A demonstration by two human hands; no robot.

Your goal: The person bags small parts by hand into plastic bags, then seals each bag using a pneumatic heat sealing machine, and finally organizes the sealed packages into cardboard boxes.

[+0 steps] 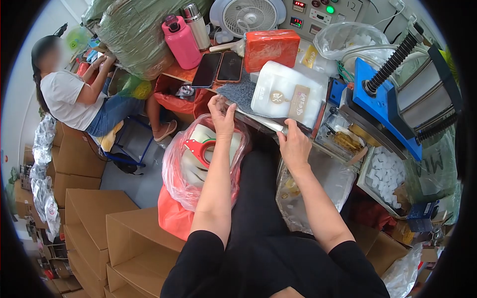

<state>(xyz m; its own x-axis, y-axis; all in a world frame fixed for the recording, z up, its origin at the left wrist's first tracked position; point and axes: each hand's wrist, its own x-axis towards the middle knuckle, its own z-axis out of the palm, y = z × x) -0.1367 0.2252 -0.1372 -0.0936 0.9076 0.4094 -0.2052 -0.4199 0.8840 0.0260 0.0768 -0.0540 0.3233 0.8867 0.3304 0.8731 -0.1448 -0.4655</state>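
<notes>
Both my hands are at the front edge of the bench, one at each end of a long, pale, narrow strip (259, 118). My left hand (222, 115) has its fingers bent round the strip's left end, where clear plastic shows. At the strip's right end, my right hand (294, 144) is closed with the thumb and fingers together. Just beyond them, a white plastic-wrapped stack (271, 92) with a brown printed label lies on the bench, beside a grey cloth (241, 93). Below my left hand is a pink plastic bag (171, 171) holding white pieces and a red tape dispenser (198, 149).
A blue-topped press (367, 74) stands at the right, above a box of white pieces (385, 174). Phones (230, 67), a pink bottle (181, 44) and a fan (248, 17) are at the back. A person (74, 94) sits at left; open cartons (139, 238) stand below.
</notes>
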